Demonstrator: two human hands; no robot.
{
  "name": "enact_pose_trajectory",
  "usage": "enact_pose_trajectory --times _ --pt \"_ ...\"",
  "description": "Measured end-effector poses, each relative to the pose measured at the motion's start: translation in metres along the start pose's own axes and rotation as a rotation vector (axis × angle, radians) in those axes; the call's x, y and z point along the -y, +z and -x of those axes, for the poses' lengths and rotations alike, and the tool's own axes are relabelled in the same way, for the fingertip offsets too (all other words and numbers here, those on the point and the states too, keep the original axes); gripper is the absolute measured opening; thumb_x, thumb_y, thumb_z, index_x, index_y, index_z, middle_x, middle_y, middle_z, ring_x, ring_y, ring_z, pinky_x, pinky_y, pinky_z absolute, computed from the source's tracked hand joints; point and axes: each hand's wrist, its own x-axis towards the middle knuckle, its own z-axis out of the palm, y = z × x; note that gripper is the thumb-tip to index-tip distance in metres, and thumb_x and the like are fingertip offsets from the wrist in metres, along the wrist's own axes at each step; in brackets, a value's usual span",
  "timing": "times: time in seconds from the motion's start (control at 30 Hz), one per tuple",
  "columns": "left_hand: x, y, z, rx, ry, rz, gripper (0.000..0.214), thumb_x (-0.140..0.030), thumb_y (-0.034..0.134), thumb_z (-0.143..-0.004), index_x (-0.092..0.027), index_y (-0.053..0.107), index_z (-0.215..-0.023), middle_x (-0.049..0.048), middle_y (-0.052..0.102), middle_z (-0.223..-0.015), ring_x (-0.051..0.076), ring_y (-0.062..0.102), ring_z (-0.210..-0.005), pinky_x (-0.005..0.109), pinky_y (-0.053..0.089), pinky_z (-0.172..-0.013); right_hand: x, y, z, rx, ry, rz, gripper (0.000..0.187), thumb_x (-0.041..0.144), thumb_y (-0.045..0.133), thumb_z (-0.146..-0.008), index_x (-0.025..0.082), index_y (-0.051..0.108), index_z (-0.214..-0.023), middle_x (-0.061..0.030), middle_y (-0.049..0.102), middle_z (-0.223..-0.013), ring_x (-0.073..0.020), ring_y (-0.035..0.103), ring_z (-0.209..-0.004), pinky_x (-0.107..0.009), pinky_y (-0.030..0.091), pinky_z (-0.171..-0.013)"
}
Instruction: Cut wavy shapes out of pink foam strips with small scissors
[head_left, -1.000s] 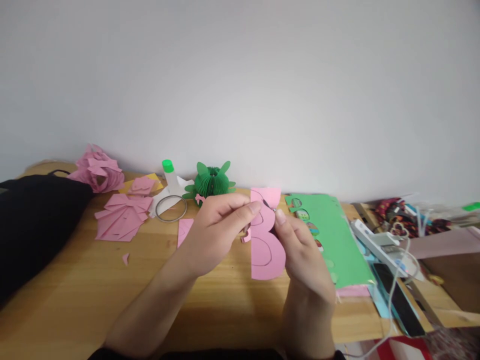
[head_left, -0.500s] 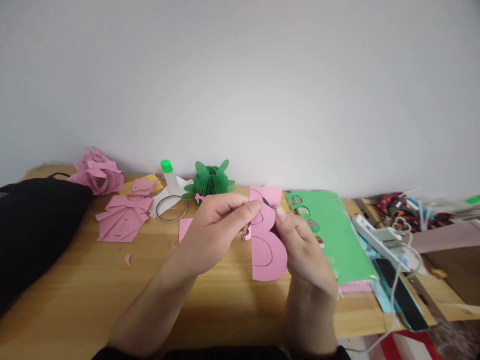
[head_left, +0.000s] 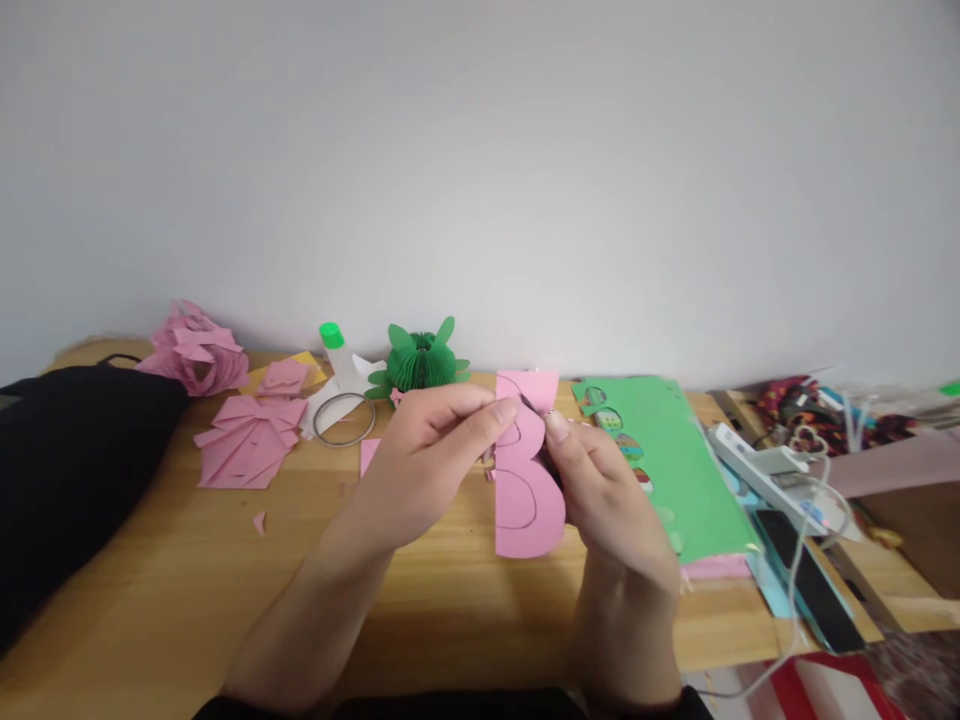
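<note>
My left hand (head_left: pixel 442 455) is closed, thumb and fingers pinching the upper left part of a pink paper piece (head_left: pixel 525 500). The piece is upright above the table, with a straight left edge, a scalloped right edge and curved pencil lines. My right hand (head_left: pixel 604 485) is closed at its right edge, round what look like small scissors (head_left: pixel 531 402). Only a dark sliver and a glint by the thumb show, at the notch between the upper scallops; the handles are hidden by the hand. Behind my left hand lies another pink paper (head_left: pixel 369 455).
A green paper pompom (head_left: pixel 422 362), a glue stick (head_left: pixel 335 350) and a metal ring (head_left: pixel 343 420) stand behind. Folded pink papers (head_left: pixel 247 445) and a black bag (head_left: pixel 75 470) are left. At right are a green sheet (head_left: pixel 690 480), a power strip (head_left: pixel 765 485) and a phone (head_left: pixel 810 580).
The pink paper has shifted slightly left and up relative to my right hand. Both hands keep their grip, and the view has turned a little.
</note>
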Motion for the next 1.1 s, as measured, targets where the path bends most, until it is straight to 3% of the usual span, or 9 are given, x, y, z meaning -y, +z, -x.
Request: enact_pose_trajectory --times 0.53,0.8,1.1 --pt "0.0073 0.0038 -0.0003 -0.006 -0.013 0.141 0.039 -0.018 0.048 -0.095 -0.016 0.048 -0.056 -0.0065 0.045 -0.052 0.004 0.038 -0.051 0.019 0.031 -0.049 0.0002 0.0024 -0.0018 -0.012 -0.016 -0.023 0.052 0.056 0.043 -0.097 0.021 0.044 -0.058 0.0044 0.037 -0.05 -0.0098 0.033 -0.044 -0.025 0.027 -0.039" --pt "0.0043 0.0059 -0.0007 0.012 -0.029 0.137 0.041 -0.019 0.049 -0.095 -0.016 0.044 -0.054 -0.0063 0.042 -0.051 0.004 0.039 -0.051 0.02 0.035 -0.053 -0.0012 0.0027 -0.0001 -0.147 -0.026 0.049 0.053 0.06 0.049 -0.093 0.02 0.05 -0.058 0.003 0.041 -0.054 -0.0102 0.034 -0.046 -0.025 0.03 -0.04" --pt "0.0039 0.0086 0.0001 0.0 0.004 0.077 0.041 -0.02 0.049 -0.094 -0.016 0.043 -0.054 -0.0061 0.039 -0.051 0.005 0.036 -0.05 0.022 0.035 -0.054 0.0044 0.0025 -0.0033 -0.025 -0.087 0.016 0.05 0.055 0.043 -0.097 0.021 0.068 -0.07 -0.0015 0.058 -0.067 -0.0164 0.052 -0.065 -0.03 0.047 -0.066"
